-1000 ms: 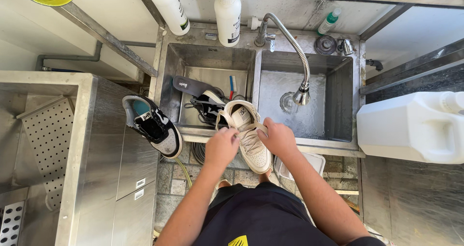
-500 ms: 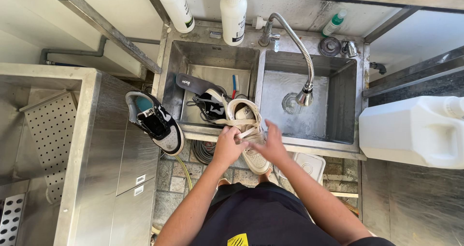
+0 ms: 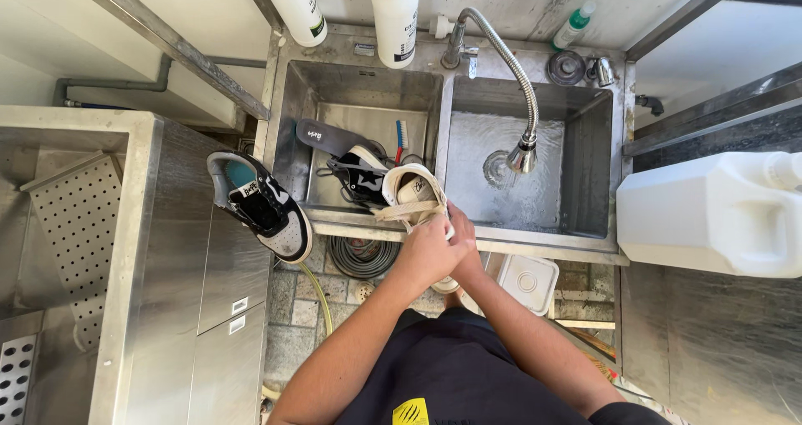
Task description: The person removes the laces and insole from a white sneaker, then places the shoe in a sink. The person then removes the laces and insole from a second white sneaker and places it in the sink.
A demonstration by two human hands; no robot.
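Since a second ago both hands have closed together, left hand [image 3: 426, 254] over right hand [image 3: 464, 245], fingers clamped on my beige shoe [image 3: 413, 193] at the sink [image 3: 368, 83] rim; light, soft, probably wet-slippery, best gripped midsole.

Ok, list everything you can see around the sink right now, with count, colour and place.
Cream sneaker: one, held over the sink's front edge.
Black-and-white sneaker: one, on the steel counter edge left of the sink.
Black sneaker: one, in the left basin.
Insole: one, dark, left basin.
Double sink: one, steel; right basin wet.
Faucet: one, flexible steel, over the right basin.
White bottles: two, behind the sink.
Green-capped bottle: one, back right.
Jerrycan: one, white, right counter.
Coiled hose: one, grey, floor.
White lid: one, square, floor.
Left hand: grip on the sneaker's side.
Right hand: behind the left, on the sneaker.
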